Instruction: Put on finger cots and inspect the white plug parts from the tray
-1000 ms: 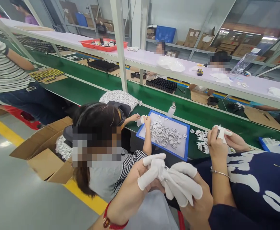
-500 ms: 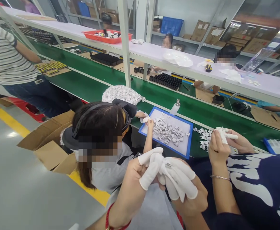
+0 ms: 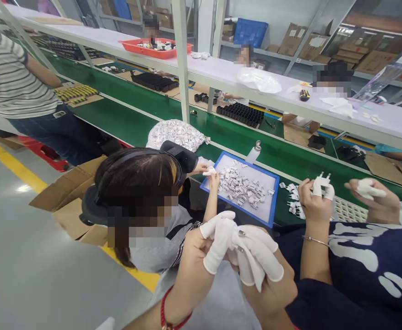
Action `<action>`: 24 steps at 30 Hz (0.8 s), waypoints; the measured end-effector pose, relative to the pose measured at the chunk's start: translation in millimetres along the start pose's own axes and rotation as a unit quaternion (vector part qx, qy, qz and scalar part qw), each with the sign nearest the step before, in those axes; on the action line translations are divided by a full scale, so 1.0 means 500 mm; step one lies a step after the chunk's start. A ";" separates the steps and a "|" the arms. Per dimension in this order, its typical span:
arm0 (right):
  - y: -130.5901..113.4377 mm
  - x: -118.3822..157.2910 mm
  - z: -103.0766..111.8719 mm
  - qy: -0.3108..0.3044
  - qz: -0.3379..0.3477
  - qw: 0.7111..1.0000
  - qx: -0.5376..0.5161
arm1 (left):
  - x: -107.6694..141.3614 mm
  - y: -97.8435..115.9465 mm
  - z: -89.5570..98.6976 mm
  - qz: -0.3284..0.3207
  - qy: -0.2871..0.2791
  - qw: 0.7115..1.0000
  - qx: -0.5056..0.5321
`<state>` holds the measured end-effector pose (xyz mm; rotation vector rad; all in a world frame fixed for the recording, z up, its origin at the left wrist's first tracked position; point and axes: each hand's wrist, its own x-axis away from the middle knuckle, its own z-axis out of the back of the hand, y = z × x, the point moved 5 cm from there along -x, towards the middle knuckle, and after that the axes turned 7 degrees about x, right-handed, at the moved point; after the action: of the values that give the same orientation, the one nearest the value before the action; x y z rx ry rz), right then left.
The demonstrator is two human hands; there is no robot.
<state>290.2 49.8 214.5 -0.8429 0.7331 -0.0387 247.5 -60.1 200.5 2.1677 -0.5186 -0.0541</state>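
Observation:
Both of my hands are closed close together in front of me, with white finger cots on several fingertips. My left hand (image 3: 201, 252), with a red bracelet at the wrist, pinches a small white plug (image 3: 241, 233). Only its two metal pins show between the hands, and its body is mostly hidden by fingers and fabric. A white cloth (image 3: 256, 270) is bunched in the fingers of my right hand (image 3: 273, 284) and hangs beneath the pins. The cloth and the finger cots are hard to tell apart where they meet.
A co-worker (image 3: 139, 197) sits close on my left, beside a blue-rimmed tray (image 3: 274, 201) of white plugs. Another person's hand (image 3: 316, 206) holds a plug at right. Beyond lie a bag of white parts (image 3: 176, 135), a bottle (image 3: 254, 153) and a green conveyor (image 3: 125, 114).
A second metal pin now shows between my hands, which stay in nearly the same place. At right, the other person's hands have moved apart, and a two-pin plug shows in one.

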 end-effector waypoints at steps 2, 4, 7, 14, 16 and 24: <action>0.002 0.009 0.002 0.029 -0.008 0.999 0.014 | 0.006 -0.014 0.009 -0.043 0.034 0.998 0.001; 0.001 0.017 0.008 0.057 -0.026 0.998 0.025 | 0.012 -0.025 0.012 -0.059 0.042 0.997 0.006; -0.004 0.020 0.017 0.084 -0.035 0.996 0.012 | 0.014 -0.028 0.004 -0.040 0.022 0.998 0.032; -0.038 -0.022 0.010 0.004 0.074 0.995 -0.062 | 0.009 -0.017 0.007 0.022 0.041 0.994 0.097; -0.052 -0.039 0.015 -0.004 0.097 0.994 -0.043 | 0.009 -0.015 0.010 0.023 0.041 0.996 0.072; -0.005 -0.021 -0.005 -0.130 0.082 0.972 -0.177 | 0.005 -0.016 0.004 0.073 0.032 0.996 0.041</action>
<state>281.3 49.6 221.2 -1.0993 0.5670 0.3547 252.1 -58.2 193.6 2.1971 -0.6507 0.1183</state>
